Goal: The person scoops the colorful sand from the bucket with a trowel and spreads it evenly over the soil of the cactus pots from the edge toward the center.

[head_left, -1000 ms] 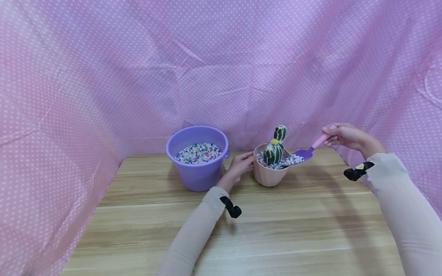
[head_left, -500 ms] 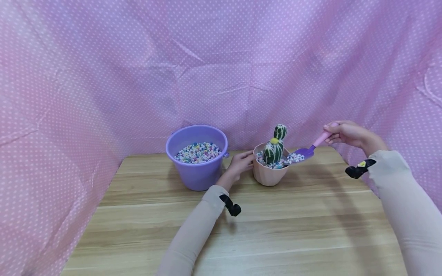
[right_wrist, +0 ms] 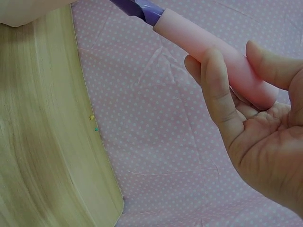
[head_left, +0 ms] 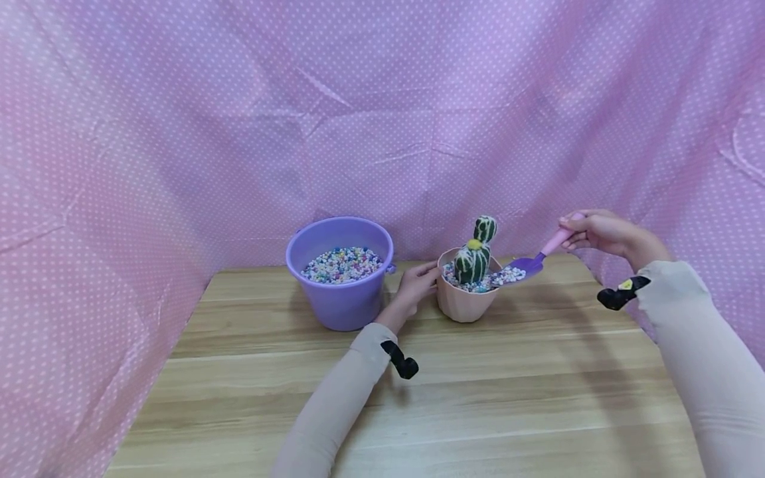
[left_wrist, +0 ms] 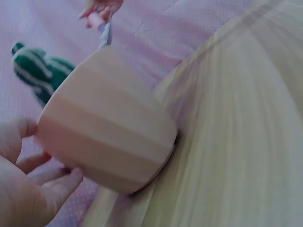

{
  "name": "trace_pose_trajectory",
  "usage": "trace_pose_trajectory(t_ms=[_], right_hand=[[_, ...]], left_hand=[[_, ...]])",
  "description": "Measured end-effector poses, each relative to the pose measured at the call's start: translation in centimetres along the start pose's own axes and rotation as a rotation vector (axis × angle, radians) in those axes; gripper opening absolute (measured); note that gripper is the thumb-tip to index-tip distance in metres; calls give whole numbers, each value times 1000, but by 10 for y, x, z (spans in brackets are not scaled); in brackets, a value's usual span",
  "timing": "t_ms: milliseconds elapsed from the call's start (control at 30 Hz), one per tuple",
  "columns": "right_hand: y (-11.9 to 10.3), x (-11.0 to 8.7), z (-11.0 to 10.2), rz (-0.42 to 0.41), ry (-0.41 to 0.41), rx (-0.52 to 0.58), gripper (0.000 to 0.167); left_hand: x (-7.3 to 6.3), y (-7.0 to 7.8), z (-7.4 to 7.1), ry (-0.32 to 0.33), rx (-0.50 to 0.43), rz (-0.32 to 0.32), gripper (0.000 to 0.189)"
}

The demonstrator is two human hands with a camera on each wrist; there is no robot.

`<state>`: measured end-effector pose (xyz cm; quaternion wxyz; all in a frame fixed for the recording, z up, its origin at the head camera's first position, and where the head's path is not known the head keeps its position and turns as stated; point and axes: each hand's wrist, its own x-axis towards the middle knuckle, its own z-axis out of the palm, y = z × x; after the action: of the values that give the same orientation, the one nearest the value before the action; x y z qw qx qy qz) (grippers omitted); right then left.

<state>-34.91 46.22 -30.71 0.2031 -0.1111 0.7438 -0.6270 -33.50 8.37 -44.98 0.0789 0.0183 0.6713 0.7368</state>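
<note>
My right hand [head_left: 603, 232] grips the pink handle of a toy trowel [head_left: 558, 240], fingers curled round it in the right wrist view. Its purple blade slopes down to the right side of a peach flowerpot [head_left: 466, 307] and bears small pale beads [head_left: 510, 274]. Inside the pot stands a green-and-white striped cactus [head_left: 472, 264] with a yellow flower, surrounded by multicoloured beads. The fingers of my left hand [head_left: 415, 287] are extended against the pot's left side. In the left wrist view, its fingertips touch the wall and near the rim.
A purple bucket [head_left: 343, 309] partly filled with multicoloured beads stands left of my left hand. Pink dotted cloth [head_left: 370, 133] hangs behind the wooden table [head_left: 454, 398]. Two tiny beads lie near the table edge [right_wrist: 93, 122] in the right wrist view.
Since a second ago my right hand has shifted slightly right, its trowel still at the pot's rim. The beads on the blade look slightly fewer. My left hand stays against the pot.
</note>
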Motion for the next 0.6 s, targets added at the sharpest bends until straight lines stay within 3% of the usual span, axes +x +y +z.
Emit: trace_pose_trajectory(t_ms=[233, 433, 600], right_hand=[[0, 1, 2, 8, -12, 13, 26], [1, 1, 2, 3, -22, 22, 28], [2, 3, 1, 3, -41, 4, 29]], left_hand=[[-10, -3, 9, 66, 20, 52, 46], [-3, -2, 6, 42, 28, 48, 45], [3, -5, 5, 78, 20, 74, 38]])
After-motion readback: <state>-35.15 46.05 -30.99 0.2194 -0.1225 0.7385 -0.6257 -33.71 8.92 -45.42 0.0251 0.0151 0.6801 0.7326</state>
